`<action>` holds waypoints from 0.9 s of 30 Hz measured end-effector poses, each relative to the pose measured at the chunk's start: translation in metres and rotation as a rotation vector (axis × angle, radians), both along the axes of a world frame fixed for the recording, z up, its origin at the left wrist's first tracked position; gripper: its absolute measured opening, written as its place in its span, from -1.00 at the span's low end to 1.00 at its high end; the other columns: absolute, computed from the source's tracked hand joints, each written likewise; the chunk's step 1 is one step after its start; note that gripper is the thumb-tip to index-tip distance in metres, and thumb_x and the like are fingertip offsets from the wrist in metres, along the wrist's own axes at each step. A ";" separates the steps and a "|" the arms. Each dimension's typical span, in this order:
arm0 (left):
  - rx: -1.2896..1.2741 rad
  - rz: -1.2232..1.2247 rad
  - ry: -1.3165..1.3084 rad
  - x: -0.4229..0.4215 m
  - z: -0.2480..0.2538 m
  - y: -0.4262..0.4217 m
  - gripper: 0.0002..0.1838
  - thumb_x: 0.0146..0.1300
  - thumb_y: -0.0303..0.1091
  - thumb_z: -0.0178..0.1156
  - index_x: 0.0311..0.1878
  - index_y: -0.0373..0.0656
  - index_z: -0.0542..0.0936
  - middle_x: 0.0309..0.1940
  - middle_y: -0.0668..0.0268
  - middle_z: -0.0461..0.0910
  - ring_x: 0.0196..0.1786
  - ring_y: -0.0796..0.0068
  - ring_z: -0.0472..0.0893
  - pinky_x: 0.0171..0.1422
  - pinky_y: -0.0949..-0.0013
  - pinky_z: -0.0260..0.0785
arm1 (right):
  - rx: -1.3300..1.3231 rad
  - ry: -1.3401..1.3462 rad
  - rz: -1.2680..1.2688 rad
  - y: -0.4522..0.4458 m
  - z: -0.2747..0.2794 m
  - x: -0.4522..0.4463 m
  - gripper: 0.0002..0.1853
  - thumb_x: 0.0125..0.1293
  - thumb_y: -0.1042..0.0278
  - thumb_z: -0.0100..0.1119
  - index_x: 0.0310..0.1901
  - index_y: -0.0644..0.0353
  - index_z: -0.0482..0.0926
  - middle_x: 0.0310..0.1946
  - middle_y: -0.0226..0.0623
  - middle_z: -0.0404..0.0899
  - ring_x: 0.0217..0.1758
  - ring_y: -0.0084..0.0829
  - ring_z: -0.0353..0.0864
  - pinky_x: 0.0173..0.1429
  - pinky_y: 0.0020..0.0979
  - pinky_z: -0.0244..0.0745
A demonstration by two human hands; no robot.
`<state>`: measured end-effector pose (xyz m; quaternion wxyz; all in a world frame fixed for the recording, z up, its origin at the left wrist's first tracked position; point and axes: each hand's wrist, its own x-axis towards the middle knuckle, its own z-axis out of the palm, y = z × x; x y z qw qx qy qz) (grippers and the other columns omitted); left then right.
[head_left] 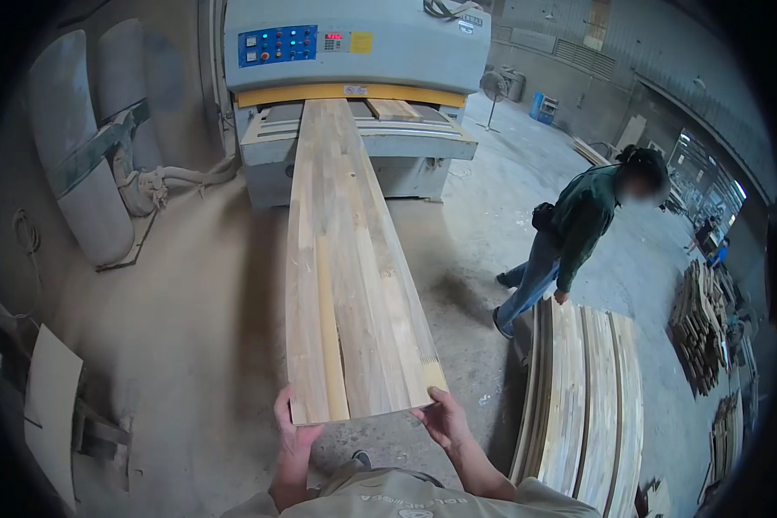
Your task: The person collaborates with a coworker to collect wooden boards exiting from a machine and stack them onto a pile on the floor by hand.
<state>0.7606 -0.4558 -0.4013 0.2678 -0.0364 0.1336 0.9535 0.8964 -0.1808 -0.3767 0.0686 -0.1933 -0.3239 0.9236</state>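
Observation:
A long glued wooden panel (354,276) reaches from the machine's opening out to my hands. My left hand (295,421) grips its near left corner, fingers under the edge. At the near right corner, my right hand (443,420) holds the panel with the thumb on top. The panel's far end lies on the machine table (272,129), under the yellow bar (319,92). A shorter wooden board (393,110) lies on that table to the right of the panel.
The machine (388,56) stands ahead. A person (587,216) in a dark jacket stands at the right, beside stacked panels (587,397). More boards (704,324) are piled farther right. Dust bags (65,95) and hoses are at the left; a fan (494,86) stands behind.

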 end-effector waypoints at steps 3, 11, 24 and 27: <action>-0.184 0.114 0.138 -0.008 -0.019 -0.001 -0.51 0.40 -0.02 0.11 0.25 -0.13 0.57 0.13 0.28 0.67 0.19 0.31 0.64 0.35 0.12 0.46 | 0.018 0.009 0.001 0.000 0.002 -0.011 -0.52 0.44 0.25 0.15 0.33 0.19 0.40 0.14 -0.25 0.59 0.13 -0.35 0.65 0.16 -0.25 0.65; -0.319 0.138 0.266 -0.029 0.001 0.014 -0.37 0.33 0.09 0.15 0.34 -0.11 0.45 0.29 0.22 0.49 0.31 0.22 0.51 0.40 0.05 0.38 | 0.018 0.057 -0.012 0.013 0.001 -0.036 -0.53 0.45 0.24 0.17 0.34 0.12 0.41 0.10 -0.32 0.61 0.06 -0.46 0.67 0.10 -0.35 0.67; -0.847 0.564 1.029 -0.126 -0.066 0.012 -0.12 0.10 -0.57 0.48 0.44 -0.17 0.20 0.34 -0.04 0.32 0.33 0.00 0.44 0.43 -0.07 0.38 | 0.039 0.105 0.015 0.031 0.011 -0.097 -0.45 0.45 0.17 0.20 0.41 0.01 0.36 0.10 -0.49 0.56 0.03 -0.64 0.60 0.00 -0.49 0.67; -0.748 0.520 0.903 -0.135 -0.073 0.004 -0.14 0.12 -0.60 0.45 0.44 -0.14 0.21 0.36 -0.01 0.31 0.34 0.01 0.43 0.44 -0.07 0.38 | 0.032 0.127 0.029 0.036 -0.005 -0.109 -0.45 0.45 0.16 0.20 0.42 0.01 0.35 0.09 -0.51 0.56 0.00 -0.65 0.60 -0.05 -0.52 0.66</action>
